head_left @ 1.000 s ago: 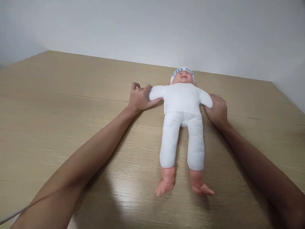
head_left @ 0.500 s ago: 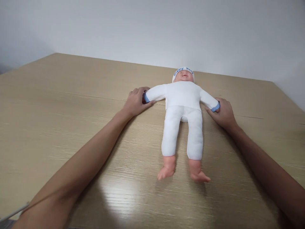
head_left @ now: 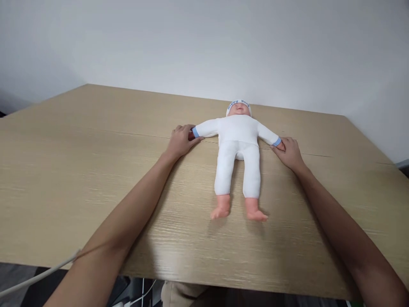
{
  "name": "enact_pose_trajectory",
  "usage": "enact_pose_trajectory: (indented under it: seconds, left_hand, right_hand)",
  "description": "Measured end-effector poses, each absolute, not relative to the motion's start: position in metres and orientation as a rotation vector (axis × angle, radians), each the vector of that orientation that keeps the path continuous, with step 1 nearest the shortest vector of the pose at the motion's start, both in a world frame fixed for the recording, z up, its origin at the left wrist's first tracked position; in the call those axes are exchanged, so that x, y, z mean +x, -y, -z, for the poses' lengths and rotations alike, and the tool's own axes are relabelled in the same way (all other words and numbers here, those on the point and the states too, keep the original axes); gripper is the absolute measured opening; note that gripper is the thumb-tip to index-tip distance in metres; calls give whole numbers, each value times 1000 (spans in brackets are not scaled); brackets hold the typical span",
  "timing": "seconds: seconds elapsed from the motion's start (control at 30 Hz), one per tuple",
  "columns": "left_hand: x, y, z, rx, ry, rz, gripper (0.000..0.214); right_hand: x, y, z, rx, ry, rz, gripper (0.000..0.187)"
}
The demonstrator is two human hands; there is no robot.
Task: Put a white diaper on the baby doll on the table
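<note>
A baby doll [head_left: 239, 130] in a white suit with blue cuffs lies on its back on the wooden table [head_left: 96, 183], head toward the wall and bare feet toward me. Its white cap carries blue lettering. Both doll arms are spread out to the sides. My left hand [head_left: 182, 138] is closed around the doll's hand at the left cuff. On the other side my right hand [head_left: 290, 151] grips the doll's other hand just past the blue cuff. The tips of both doll hands are partly hidden by my fingers.
A pale wall [head_left: 204, 47] rises behind the table. At the lower left a white cable [head_left: 41, 278] passes by my left forearm. Below the table's front edge are dark items, thin cables and a beige trouser leg [head_left: 182, 294].
The view has shifted back, so the table's front edge and the floor below now show. The doll appears smaller and slightly further left. Both hands keep hold of its hands.
</note>
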State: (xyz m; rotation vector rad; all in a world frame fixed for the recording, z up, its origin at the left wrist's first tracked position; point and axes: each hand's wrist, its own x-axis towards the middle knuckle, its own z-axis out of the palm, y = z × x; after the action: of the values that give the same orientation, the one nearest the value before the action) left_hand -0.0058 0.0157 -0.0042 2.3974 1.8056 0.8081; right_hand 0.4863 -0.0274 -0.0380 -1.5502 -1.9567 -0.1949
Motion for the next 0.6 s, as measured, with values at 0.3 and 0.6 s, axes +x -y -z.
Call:
enact_pose_trajectory:
  seconds: [0.3, 0.6]
  left_hand:
    - [-1, 32, 3, 2160, -1988, -1031, 47]
    - [25, 198, -9, 2021, -1708, -1242, 47]
  right_hand:
    - [468, 66, 36, -1698, 1656, 270, 57]
    - [403, 224, 7, -1481, 1657, 88, 42]
